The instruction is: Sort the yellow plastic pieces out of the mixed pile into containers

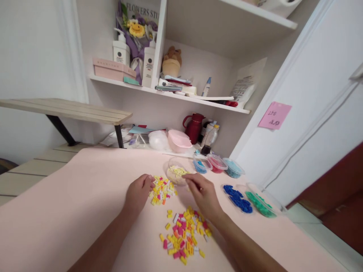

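Observation:
My left hand (138,192) is at the left edge of a pile of small building bricks (163,190), mostly yellow and white with some pink. Its fingers are curled together, and anything between them is too small to make out. Over the right rim of a round clear bowl (171,173) is my right hand (203,192), thumb and forefinger pinched; what they hold, if anything, does not show. Pale yellow pieces (178,172) lie in the bowl. Nearer to me, between my forearms, spreads a larger heap of yellow, pink, orange and white bricks (181,234).
Right of the bowl stand clear tubs of blue (200,167), red (217,165) and light blue pieces (234,170). Closer are dark blue pieces (237,198) and a tub of green ones (261,204). A pink container (180,141) and a red jug (194,127) stand behind the table.

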### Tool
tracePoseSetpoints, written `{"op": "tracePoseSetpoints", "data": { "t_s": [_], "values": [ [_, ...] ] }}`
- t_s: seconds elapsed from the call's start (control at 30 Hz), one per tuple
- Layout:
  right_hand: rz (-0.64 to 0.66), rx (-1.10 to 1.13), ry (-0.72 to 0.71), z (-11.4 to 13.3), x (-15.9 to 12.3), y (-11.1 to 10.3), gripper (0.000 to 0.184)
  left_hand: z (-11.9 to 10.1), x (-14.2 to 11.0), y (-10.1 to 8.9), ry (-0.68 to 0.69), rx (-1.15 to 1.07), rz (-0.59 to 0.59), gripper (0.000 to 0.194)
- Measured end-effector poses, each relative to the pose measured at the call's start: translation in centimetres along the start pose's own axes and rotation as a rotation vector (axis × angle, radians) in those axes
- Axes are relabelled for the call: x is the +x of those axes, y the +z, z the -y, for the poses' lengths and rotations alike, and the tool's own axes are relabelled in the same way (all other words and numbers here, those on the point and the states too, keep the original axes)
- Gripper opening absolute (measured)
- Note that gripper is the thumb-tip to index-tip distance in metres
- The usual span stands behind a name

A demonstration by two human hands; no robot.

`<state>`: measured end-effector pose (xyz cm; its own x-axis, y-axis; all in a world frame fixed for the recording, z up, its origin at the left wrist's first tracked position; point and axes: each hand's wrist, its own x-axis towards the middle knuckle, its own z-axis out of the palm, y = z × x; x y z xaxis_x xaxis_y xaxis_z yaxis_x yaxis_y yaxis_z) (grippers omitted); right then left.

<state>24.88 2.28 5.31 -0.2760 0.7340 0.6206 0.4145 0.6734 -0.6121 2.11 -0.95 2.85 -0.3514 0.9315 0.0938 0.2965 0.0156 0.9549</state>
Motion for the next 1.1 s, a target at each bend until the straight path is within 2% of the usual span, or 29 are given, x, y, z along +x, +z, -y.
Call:
{"op": "tracePoseSetpoints", "data": {
  "t_s": [0.07,0.13,0.2,0.27,0.33,0.4,0.7,0.97,1.1],
  "values": [
    [-0.164,0.023,0.141,-1.7,0.5,-1.1,0.025,0.0,0.0,0.0,-0.002,-0.007,-0.003,0.032],
    [-0.227,0.053,0.268,-3.4,0.9,-2.1,0.031,0.1,0.1,-0.1,0.000,-0.012,0.001,0.033],
    [-0.158,0.044,0.359,-4.7,0.9,-2.7,0.031,0.2,0.1,-0.1,0.001,-0.017,0.003,0.032],
    [0.043,0.027,0.391,-5.3,0.7,-2.8,0.026,0.2,0.2,-0.1,0.009,-0.015,-0.001,0.033],
    [0.247,0.026,0.370,-5.3,0.5,-2.5,0.021,0.1,0.2,-0.1,0.020,-0.012,-0.008,0.034],
    [0.342,0.025,0.348,-5.1,0.4,-2.2,0.018,-0.2,0.3,-0.2,0.023,-0.007,-0.005,0.035],
    [0.338,-0.194,0.281,-4.9,0.2,-1.5,0.021,-0.6,0.2,-0.3,0.035,-0.011,-0.017,0.038],
    [0.362,-0.141,0.339,-5.1,0.2,-1.4,0.010,-0.3,0.5,-0.3,0.040,0.008,-0.004,0.039],
    [0.326,-0.286,0.229,-4.4,0.3,-1.5,0.012,-0.2,0.6,-0.3,0.038,0.031,0.015,0.039]
  ]
}}
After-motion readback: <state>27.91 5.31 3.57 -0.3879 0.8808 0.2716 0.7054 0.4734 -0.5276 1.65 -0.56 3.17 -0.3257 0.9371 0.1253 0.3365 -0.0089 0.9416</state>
